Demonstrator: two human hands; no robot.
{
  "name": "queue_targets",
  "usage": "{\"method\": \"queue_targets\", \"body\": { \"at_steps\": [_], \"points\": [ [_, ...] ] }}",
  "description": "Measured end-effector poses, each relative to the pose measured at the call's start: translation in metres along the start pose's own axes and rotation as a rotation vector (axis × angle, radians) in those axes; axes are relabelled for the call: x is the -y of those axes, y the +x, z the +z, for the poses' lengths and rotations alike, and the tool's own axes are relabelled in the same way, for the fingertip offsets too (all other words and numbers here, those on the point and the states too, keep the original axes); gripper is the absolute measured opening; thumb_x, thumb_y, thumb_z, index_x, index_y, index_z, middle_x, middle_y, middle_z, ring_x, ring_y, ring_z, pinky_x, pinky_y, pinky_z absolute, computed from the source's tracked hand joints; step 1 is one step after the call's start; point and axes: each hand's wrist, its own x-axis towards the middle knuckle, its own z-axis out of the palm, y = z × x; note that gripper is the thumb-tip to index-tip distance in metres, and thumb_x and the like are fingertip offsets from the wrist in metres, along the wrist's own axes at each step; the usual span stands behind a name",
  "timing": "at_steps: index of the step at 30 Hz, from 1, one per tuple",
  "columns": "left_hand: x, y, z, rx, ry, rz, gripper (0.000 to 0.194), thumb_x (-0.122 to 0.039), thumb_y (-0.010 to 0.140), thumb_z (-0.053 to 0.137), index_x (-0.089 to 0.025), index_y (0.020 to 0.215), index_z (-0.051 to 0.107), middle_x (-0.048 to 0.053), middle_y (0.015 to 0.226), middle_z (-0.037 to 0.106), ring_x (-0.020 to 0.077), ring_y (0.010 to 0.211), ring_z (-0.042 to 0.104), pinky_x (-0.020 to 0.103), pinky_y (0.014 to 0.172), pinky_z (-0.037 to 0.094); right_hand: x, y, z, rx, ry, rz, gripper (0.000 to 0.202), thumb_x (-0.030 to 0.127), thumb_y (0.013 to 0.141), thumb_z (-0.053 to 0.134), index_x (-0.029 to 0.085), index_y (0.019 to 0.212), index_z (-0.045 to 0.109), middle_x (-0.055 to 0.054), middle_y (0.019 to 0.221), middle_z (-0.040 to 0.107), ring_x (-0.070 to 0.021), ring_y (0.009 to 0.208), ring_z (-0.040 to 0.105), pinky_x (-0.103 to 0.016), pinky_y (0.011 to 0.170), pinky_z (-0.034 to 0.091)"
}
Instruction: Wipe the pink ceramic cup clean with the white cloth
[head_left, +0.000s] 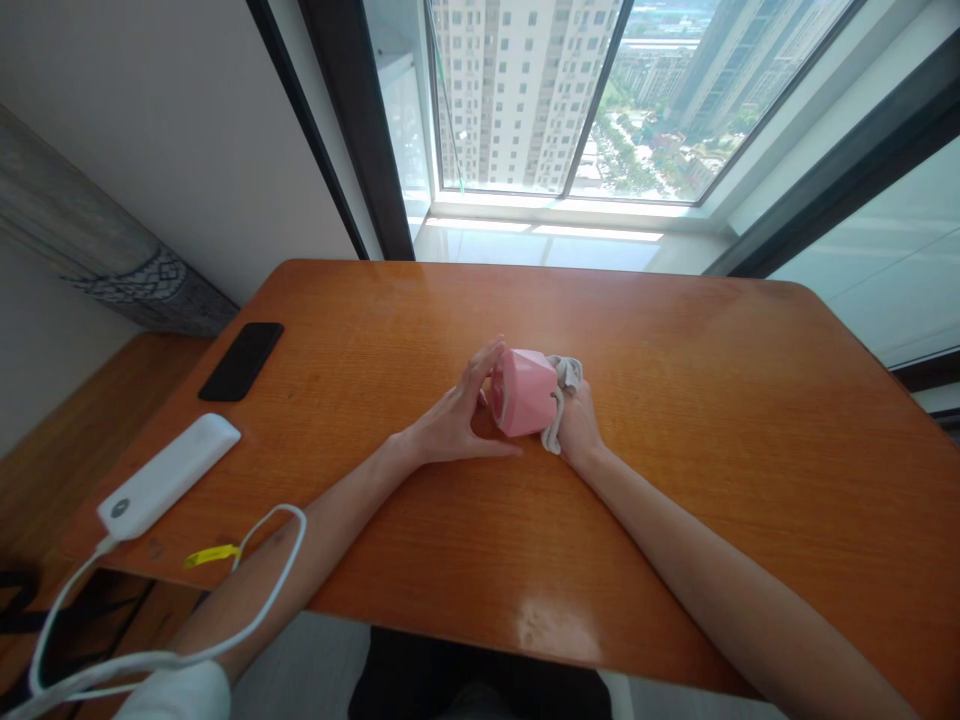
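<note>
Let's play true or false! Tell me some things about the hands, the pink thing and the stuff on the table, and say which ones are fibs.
1. The right hand holds a grey cloth. True: that hand does.
2. The left hand is on the phone. False: the left hand is by the pink thing.
3. A white cable joins the white gadget. True.
4. The yellow tag is under the phone. False: the tag is away from the phone.

head-worn view, facing forward and down, arm's-length near
</note>
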Motion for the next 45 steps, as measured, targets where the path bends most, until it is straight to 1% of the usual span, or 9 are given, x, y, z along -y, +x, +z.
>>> {"method": "queue_targets", "body": {
  "at_steps": [3,11,15,23,28,31,36,41,45],
  "points": [
    [-0.002,0.002,0.001,-0.034,0.046,0.077,0.134,-0.051,0.078,0.100,-0.047,0.178,0.011,0.016,0.188,0.015,0.0470,0.172,0.024,0.051,0.106,0.063,0.002,0.000,0.000,0.029,-0.027,0.016,0.022,0.042,0.089,0.077,0.025,0.079,0.065,0.003,0.076,0.067,-0.0169,0.067,0.056,-0.029,0.062,0.053],
    [-0.008,0.004,-0.001,-0.093,0.036,0.080,0.126,-0.049,0.070,0.104,-0.037,0.173,0.032,0.017,0.165,0.052,0.0370,0.141,0.062,0.044,0.102,0.062,0.003,-0.006,0.004,0.089,-0.089,-0.097,0.031,0.047,0.093,0.075,0.027,0.116,0.079,-0.006,0.117,0.083,-0.0276,0.103,0.076,-0.043,0.097,0.063],
    [-0.013,0.005,-0.004,-0.065,-0.012,-0.029,0.124,-0.052,0.071,0.102,-0.032,0.172,0.034,0.017,0.161,0.059,0.0348,0.132,0.068,0.045,0.104,0.060,0.005,-0.011,0.003,0.088,-0.101,-0.114,0.042,0.040,0.094,0.077,0.026,0.133,0.077,-0.007,0.132,0.082,-0.0272,0.112,0.077,-0.041,0.098,0.062],
    [-0.015,0.005,-0.014,0.061,-0.107,-0.222,0.109,-0.101,0.084,0.057,-0.013,0.149,0.062,0.015,0.127,0.078,0.0348,0.108,0.073,0.045,0.099,0.059,0.015,-0.023,0.003,0.158,-0.232,-0.330,0.045,0.043,0.091,0.081,0.026,0.134,0.078,-0.011,0.138,0.080,-0.0302,0.111,0.080,-0.044,0.099,0.065],
    [-0.007,0.002,-0.011,0.065,-0.101,-0.193,0.112,-0.102,0.086,0.051,-0.020,0.163,0.052,0.018,0.149,0.069,0.0413,0.132,0.068,0.055,0.118,0.052,0.018,-0.023,0.004,0.119,-0.217,-0.300,0.040,0.046,0.095,0.077,0.027,0.131,0.080,-0.010,0.138,0.081,-0.0299,0.114,0.080,-0.044,0.102,0.064],
    [-0.001,0.000,-0.007,0.056,-0.113,-0.108,0.128,-0.096,0.077,0.073,-0.031,0.177,0.027,0.021,0.171,0.050,0.0453,0.147,0.059,0.062,0.123,0.048,0.014,-0.017,0.005,0.064,-0.130,-0.227,0.033,0.043,0.095,0.075,0.028,0.124,0.081,-0.006,0.126,0.084,-0.0275,0.109,0.078,-0.042,0.103,0.062],
    [0.003,-0.001,0.000,-0.014,0.047,0.082,0.153,-0.065,0.065,0.104,-0.049,0.178,0.001,0.019,0.189,0.010,0.0490,0.168,0.035,0.064,0.116,0.057,0.003,-0.006,0.003,-0.077,0.005,-0.014,0.013,0.039,0.086,0.078,0.026,0.083,0.076,0.002,0.080,0.073,-0.0184,0.070,0.063,-0.031,0.067,0.056],
    [0.005,0.000,0.005,-0.066,0.204,0.142,0.128,-0.042,0.084,0.097,-0.049,0.177,0.008,0.018,0.188,0.012,0.0439,0.172,0.031,0.068,0.124,0.052,0.006,-0.003,0.003,-0.011,-0.059,0.061,0.028,0.051,0.088,0.077,0.024,0.082,0.074,0.001,0.075,0.071,-0.0176,0.064,0.058,-0.031,0.062,0.052],
    [0.003,0.001,0.006,-0.158,0.161,0.173,0.125,-0.038,0.080,0.100,-0.040,0.174,0.017,0.024,0.184,0.022,0.0437,0.171,0.034,0.065,0.124,0.053,0.013,-0.005,0.006,0.049,-0.105,0.024,0.034,0.054,0.089,0.077,0.023,0.077,0.073,0.001,0.070,0.069,-0.0175,0.065,0.057,-0.030,0.062,0.052]
  ]
}}
